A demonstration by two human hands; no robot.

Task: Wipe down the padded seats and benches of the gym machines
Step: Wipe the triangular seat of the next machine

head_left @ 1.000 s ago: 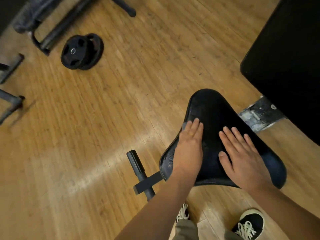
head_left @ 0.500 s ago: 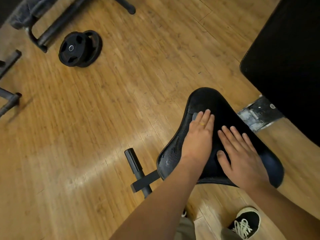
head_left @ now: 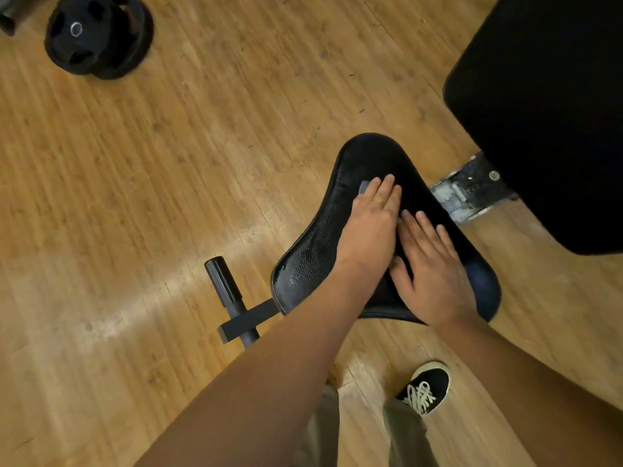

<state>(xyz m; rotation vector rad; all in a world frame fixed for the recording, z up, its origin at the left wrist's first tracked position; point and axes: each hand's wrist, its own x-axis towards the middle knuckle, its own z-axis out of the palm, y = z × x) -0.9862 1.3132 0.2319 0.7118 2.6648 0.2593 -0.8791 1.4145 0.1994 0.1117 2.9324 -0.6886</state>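
Over the last second the person's left hand (head_left: 371, 227) has slid from the seat's left edge away and rightward across the black padded seat (head_left: 310, 264). It now lies close against the right hand (head_left: 435, 267), which has barely moved. The left fingers are straight and held together, pressing flat on a small grey cloth (head_left: 364, 187); only a corner of it peeks out past the fingertips. The right hand's fingers are straight and slightly apart, palm down on the right half of the seat, apparently steadying it. The stroke suggests the left part of the seat has been covered, while the narrow far end and the area under the right hand likely remain. The seat sits in the middle of the view, above the wooden floor (head_left: 168, 163) and near the person's shoe (head_left: 426, 387). The large black back pad (head_left: 539, 112) at far right looks like the next surface to be wiped. No container, bottle or bucket is in view. Weight plates (head_left: 97, 35) lie on the floor at far left, and a black adjustment handle (head_left: 224, 281) sticks out just left of the seat.
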